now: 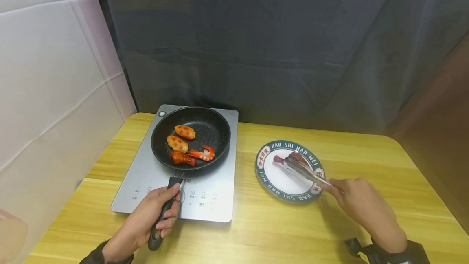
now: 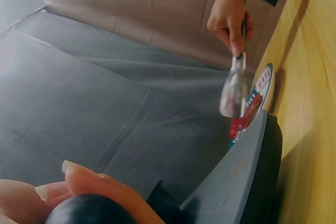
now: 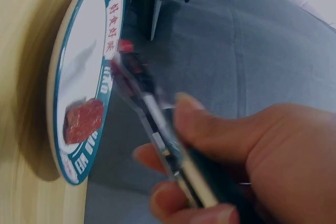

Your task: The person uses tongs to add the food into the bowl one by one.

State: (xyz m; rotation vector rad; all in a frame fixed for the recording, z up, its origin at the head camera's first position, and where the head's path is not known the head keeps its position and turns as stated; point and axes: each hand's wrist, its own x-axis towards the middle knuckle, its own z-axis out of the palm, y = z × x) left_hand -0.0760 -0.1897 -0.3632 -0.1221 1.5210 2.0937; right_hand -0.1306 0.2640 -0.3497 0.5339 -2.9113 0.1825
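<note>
My left hand [image 1: 155,211] grips the black handle [image 1: 156,231] of a frying pan [image 1: 214,127]. In the pan lie two browned chicken wings [image 1: 178,144], a drumstick [image 1: 182,158] and a shrimp [image 1: 205,153]. On the right, my right hand [image 1: 362,203] holds metal tongs [image 1: 311,174] over a round plate [image 1: 272,180] with a green lettered rim. A red piece of meat [image 3: 125,45] is between the tong tips, raised off the plate in the right wrist view. Another raw meat chunk [image 3: 85,120] lies on the plate.
Under the pan is a silver induction cooktop [image 1: 220,190] with touch controls along its front. Plate and cooktop stand apart on a wooden table [image 1: 256,239]. A dark curtain [image 1: 264,52] hangs behind, with a pale cloth wall [image 1: 55,72] on the left.
</note>
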